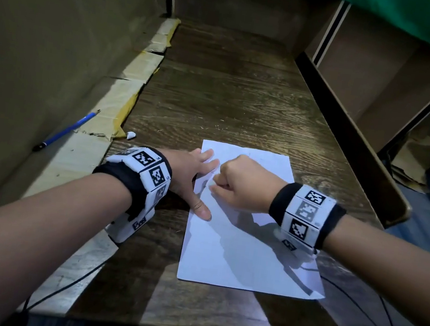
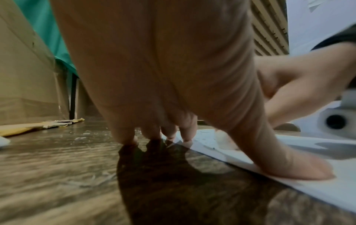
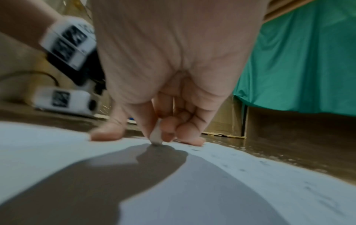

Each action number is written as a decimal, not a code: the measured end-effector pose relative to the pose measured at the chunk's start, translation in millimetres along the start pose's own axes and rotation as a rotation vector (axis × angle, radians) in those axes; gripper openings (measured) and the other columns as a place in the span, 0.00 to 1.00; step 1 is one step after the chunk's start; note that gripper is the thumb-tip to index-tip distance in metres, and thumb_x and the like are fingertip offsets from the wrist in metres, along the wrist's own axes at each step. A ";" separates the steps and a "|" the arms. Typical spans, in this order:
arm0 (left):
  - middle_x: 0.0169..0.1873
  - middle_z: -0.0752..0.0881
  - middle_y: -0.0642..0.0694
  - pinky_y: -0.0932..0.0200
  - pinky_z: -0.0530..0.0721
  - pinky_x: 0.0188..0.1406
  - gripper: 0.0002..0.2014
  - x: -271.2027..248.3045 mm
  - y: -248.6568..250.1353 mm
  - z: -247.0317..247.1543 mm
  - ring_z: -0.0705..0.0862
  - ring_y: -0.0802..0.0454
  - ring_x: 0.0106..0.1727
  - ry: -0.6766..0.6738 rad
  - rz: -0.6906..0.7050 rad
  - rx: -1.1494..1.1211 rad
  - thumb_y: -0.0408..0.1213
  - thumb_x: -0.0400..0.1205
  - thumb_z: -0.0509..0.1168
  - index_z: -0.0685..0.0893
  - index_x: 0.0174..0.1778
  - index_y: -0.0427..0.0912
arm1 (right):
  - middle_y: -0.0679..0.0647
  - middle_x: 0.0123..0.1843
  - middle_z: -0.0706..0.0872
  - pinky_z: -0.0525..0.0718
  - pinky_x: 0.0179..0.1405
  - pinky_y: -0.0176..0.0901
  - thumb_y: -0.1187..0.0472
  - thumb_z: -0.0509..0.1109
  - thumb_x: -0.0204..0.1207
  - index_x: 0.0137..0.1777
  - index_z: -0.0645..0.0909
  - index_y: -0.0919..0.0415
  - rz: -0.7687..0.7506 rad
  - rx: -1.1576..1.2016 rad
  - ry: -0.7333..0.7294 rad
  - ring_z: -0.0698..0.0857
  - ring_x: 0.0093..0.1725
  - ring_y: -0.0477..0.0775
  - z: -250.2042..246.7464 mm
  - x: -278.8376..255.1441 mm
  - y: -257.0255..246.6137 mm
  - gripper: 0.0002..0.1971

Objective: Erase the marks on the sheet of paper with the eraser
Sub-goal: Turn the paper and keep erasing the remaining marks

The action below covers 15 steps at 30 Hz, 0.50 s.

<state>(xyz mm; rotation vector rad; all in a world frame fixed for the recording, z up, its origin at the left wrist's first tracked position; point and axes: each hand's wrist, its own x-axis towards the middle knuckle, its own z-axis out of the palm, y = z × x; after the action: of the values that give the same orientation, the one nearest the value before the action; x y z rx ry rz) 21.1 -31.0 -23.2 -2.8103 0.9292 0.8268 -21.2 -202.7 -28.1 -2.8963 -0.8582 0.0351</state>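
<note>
A white sheet of paper (image 1: 245,250) lies on the dark wooden desk (image 1: 231,96). My left hand (image 1: 192,176) lies spread flat, its thumb and fingertips pressing the sheet's left edge (image 2: 300,179). My right hand (image 1: 235,185) is curled in a fist over the upper left of the sheet and pinches a small white eraser (image 3: 156,135), whose tip touches the paper (image 3: 250,182). Faint pencil marks show on the sheet to the right of the eraser in the right wrist view. In the head view the eraser is hidden by the fist.
A blue pencil (image 1: 65,132) lies on the taped cardboard ledge at the left. A small white scrap (image 1: 130,135) sits near that ledge. Cardboard walls close the desk on the left and back, a green cloth (image 1: 422,18) hangs at the upper right, and black cables (image 1: 369,317) trail at the front right.
</note>
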 end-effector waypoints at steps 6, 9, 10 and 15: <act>0.88 0.34 0.55 0.45 0.50 0.88 0.69 3.8 -4.9 0.2 0.38 0.53 0.88 -0.001 0.007 -0.029 0.73 0.66 0.73 0.35 0.89 0.47 | 0.54 0.16 0.69 0.71 0.24 0.46 0.60 0.67 0.71 0.17 0.64 0.59 0.004 0.006 0.009 0.66 0.19 0.53 -9.2 19.8 4.7 0.23; 0.87 0.34 0.57 0.43 0.50 0.88 0.70 6.8 -8.3 2.4 0.36 0.55 0.88 -0.002 0.018 -0.030 0.76 0.63 0.72 0.35 0.89 0.50 | 0.52 0.15 0.68 0.68 0.25 0.43 0.61 0.67 0.72 0.16 0.63 0.58 0.016 -0.013 0.040 0.65 0.19 0.50 -5.1 19.9 2.5 0.24; 0.87 0.33 0.57 0.43 0.49 0.88 0.70 7.2 -8.4 3.2 0.36 0.55 0.88 -0.002 0.012 -0.027 0.76 0.63 0.72 0.36 0.89 0.50 | 0.53 0.16 0.69 0.68 0.25 0.44 0.61 0.67 0.73 0.17 0.64 0.58 -0.007 0.008 0.027 0.65 0.19 0.50 -0.9 13.5 -1.0 0.24; 0.87 0.33 0.58 0.40 0.49 0.87 0.70 8.3 -8.4 3.5 0.35 0.55 0.88 -0.008 0.016 -0.038 0.76 0.62 0.73 0.35 0.88 0.54 | 0.54 0.17 0.72 0.73 0.24 0.44 0.62 0.67 0.71 0.18 0.70 0.60 0.022 0.027 -0.020 0.68 0.19 0.50 -6.2 19.7 -1.1 0.20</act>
<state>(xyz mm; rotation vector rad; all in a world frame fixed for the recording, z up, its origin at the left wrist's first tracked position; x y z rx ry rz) 29.9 -27.8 -31.2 -2.8327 0.9469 0.8659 -4.9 -191.8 -21.5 -2.8856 -0.8222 0.0773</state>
